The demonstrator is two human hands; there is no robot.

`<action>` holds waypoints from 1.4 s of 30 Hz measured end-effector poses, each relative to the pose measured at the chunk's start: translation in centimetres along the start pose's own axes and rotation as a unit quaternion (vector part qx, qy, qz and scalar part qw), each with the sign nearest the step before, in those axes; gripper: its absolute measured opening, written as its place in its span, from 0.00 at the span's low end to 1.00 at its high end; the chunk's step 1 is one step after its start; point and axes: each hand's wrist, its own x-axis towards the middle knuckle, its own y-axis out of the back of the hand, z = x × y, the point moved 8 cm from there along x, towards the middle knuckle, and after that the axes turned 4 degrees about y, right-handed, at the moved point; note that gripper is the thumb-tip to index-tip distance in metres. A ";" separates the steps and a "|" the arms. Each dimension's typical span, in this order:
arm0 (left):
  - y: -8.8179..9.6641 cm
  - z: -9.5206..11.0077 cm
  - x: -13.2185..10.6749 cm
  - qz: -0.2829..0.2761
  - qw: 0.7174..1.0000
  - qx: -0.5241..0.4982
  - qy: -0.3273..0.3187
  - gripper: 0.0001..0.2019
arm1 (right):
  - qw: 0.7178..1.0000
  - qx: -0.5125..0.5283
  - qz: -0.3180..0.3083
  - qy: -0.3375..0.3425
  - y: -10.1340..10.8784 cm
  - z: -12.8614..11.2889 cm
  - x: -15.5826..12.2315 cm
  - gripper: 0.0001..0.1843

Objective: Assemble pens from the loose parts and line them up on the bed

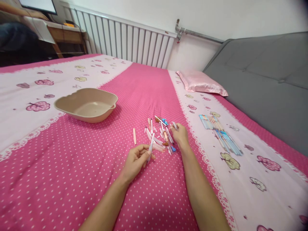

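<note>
My left hand (137,160) is closed around a slim, whitish pen part (152,143), held upright and tilted a little to the right. My right hand (180,134) pinches a short, pale, see-through piece (175,125) at the right side of a pile. This pile of pen parts (157,141) holds pink barrels, thin white refills and small clear pieces, along with blue and brown toppers (165,122). Left of the pile lies a single pale pink pen barrel (134,136), apart from the rest.
Several whole-looking pens (227,142) in blue and peach lie in two rows at the right. A beige plastic basin (88,106) stands at the left. Farther back are a pink pillow (202,82), a grey headboard (264,70), a radiator (120,35) and a person's arm (24,13) at a desk.
</note>
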 end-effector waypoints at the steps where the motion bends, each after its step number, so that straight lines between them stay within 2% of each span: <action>1: 0.0 0.0 0.0 0.003 1.000 0.000 0.001 0.16 | 1.000 0.014 -0.005 0.011 0.0 -0.5 -0.1 0.15; 7: 0.3 0.0 0.0 0.017 1.000 0.000 -0.001 0.15 | 0.989 0.049 -0.106 0.086 -1.4 -3.8 -1.5 0.12; 12: 0.3 -0.1 0.0 0.016 1.000 -0.001 -0.002 0.15 | 0.980 -0.028 -0.158 0.115 -2.0 -4.9 -2.6 0.07; 20: 0.4 -0.1 0.0 0.018 1.000 -0.007 0.001 0.15 | 0.967 -0.166 -0.159 0.112 -1.6 -5.4 -2.8 0.08; 28: 0.3 0.1 0.0 0.021 1.000 -0.004 0.004 0.16 | 0.952 -0.227 -0.167 0.117 -1.9 -5.5 -3.0 0.07; 36: 0.3 0.1 -0.1 0.021 1.000 0.004 0.001 0.17 | 0.959 -0.209 -0.156 0.108 -2.5 -5.4 -2.8 0.11; 42: 0.4 0.4 -0.2 0.034 0.999 0.019 -0.004 0.15 | 0.980 -0.105 -0.142 0.087 -2.6 -4.7 -2.4 0.09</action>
